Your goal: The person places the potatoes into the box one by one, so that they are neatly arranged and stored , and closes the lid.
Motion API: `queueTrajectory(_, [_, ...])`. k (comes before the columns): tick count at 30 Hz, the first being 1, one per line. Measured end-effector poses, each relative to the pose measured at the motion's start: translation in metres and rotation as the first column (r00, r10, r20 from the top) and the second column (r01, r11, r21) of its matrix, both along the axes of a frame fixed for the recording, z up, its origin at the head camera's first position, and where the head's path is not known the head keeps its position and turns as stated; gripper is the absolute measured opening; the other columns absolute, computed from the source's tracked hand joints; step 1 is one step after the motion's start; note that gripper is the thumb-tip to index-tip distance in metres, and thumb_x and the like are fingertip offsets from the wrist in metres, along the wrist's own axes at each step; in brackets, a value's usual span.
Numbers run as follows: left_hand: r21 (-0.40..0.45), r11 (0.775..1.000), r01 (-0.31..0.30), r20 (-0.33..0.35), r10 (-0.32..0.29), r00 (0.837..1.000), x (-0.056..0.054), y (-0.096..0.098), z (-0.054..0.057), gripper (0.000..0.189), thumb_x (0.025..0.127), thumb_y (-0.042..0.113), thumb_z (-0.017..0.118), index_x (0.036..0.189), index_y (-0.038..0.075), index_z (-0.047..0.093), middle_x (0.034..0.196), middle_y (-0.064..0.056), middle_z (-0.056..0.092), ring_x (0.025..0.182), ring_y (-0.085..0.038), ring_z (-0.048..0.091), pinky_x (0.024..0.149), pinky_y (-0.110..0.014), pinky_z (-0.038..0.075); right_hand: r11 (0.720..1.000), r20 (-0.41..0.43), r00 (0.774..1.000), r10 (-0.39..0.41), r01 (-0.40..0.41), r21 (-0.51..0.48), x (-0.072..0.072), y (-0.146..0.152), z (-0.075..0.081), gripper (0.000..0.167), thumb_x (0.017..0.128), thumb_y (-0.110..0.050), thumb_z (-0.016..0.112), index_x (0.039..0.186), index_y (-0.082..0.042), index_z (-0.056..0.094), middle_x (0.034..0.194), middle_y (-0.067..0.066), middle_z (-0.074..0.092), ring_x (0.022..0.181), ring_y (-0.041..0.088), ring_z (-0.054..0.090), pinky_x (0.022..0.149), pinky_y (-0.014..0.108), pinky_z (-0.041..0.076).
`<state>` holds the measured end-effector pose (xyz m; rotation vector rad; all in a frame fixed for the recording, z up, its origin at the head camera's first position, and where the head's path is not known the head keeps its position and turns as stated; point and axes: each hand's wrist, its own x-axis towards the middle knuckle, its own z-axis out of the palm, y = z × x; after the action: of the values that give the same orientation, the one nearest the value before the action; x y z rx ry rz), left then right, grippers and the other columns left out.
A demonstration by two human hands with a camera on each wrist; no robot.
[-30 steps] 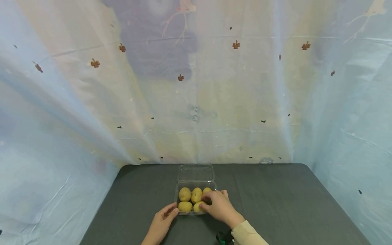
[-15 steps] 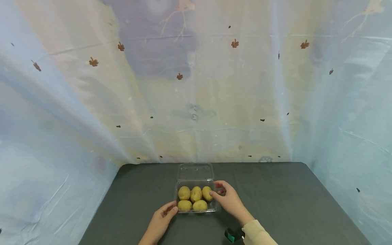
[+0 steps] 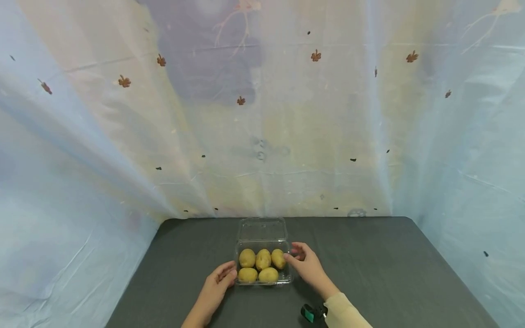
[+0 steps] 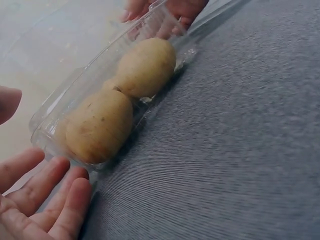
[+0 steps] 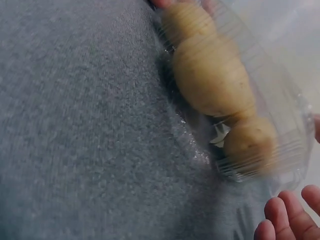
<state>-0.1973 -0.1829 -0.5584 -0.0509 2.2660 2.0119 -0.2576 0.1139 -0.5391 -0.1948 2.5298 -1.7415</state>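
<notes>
Several yellow potatoes (image 3: 263,259) lie in two rows inside a clear plastic clamshell box (image 3: 285,279). Its hinged lid (image 3: 262,230) is tipped back, away from the person. At the box's left wall is my left hand (image 3: 215,284), its fingers loosely extended with nothing in them; the left wrist view shows the fingertips just off the box's corner. My right hand (image 3: 309,269) is beside the right wall, thumb at the rim by the back right potato (image 3: 278,258). In the right wrist view, its other fingers (image 5: 289,215) reach out loosely beside the box.
A dark grey cloth covers the table (image 3: 369,264). Behind and at both sides hangs a pale printed curtain (image 3: 328,136) with leaf shapes. A black band with a green patch (image 3: 308,314) shows by the right sleeve (image 3: 346,312).
The right hand has let go of the front right potato, which now rests in the box, and moved right to the box's side. The left hand has shifted slightly left and up.
</notes>
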Motion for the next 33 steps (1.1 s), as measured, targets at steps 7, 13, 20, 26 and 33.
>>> queueTrajectory(7, [0.116,0.993,-0.023,0.026,0.020,0.999,-0.023,-0.004,0.001,0.062,0.097,0.042,0.057,0.142,0.001,0.043,0.138,-0.019,0.051,0.118,-0.027,0.055,0.092,-0.036,0.051,0.989,0.074,0.993,0.093,-0.083,-0.124,0.003,-0.002,0.012,0.066,0.095,-0.035,0.063,0.144,0.001,0.037,0.135,0.025,0.047,0.121,0.038,0.048,0.095,0.053,0.046])
queueTrajectory(13, [0.170,0.985,0.020,0.023,-0.024,0.999,-0.043,-0.012,0.004,0.061,0.097,0.039,0.058,0.145,0.005,0.041,0.141,-0.018,0.048,0.121,-0.028,0.052,0.097,-0.038,0.047,0.986,0.071,0.989,0.127,-0.119,-0.118,-0.005,-0.001,0.010,0.066,0.098,-0.040,0.057,0.145,0.000,0.034,0.134,0.020,0.049,0.124,0.037,0.047,0.100,0.056,0.040])
queueTrajectory(20, [0.162,0.977,0.136,0.000,-0.138,0.990,-0.060,-0.015,0.006,0.061,0.101,0.031,0.054,0.151,0.006,0.029,0.150,-0.019,0.036,0.135,-0.033,0.038,0.106,-0.046,0.038,0.990,0.093,0.991,0.099,-0.088,-0.111,-0.014,-0.003,0.010,0.063,0.099,-0.041,0.055,0.144,0.000,0.037,0.137,0.019,0.046,0.127,0.038,0.043,0.103,0.057,0.035])
queueTrajectory(26, [0.189,0.966,0.174,0.033,-0.184,0.982,-0.063,-0.016,0.000,0.060,0.102,0.025,0.052,0.153,0.010,0.025,0.154,-0.014,0.031,0.142,-0.030,0.026,0.113,-0.050,0.026,0.985,0.137,0.984,0.114,-0.095,-0.144,-0.018,-0.006,0.005,0.059,0.101,-0.038,0.052,0.146,-0.003,0.037,0.145,0.022,0.038,0.134,0.041,0.033,0.106,0.060,0.030])
queueTrajectory(33, [0.234,0.940,0.248,0.022,-0.261,0.965,-0.064,-0.017,-0.004,0.062,0.104,0.026,0.048,0.156,0.013,0.016,0.158,-0.011,0.023,0.146,-0.029,0.012,0.116,-0.052,0.012,0.984,0.132,0.985,0.109,-0.087,-0.158,-0.028,-0.005,-0.015,0.061,0.099,-0.044,0.053,0.147,-0.009,0.039,0.149,0.017,0.036,0.136,0.039,0.032,0.107,0.059,0.029])
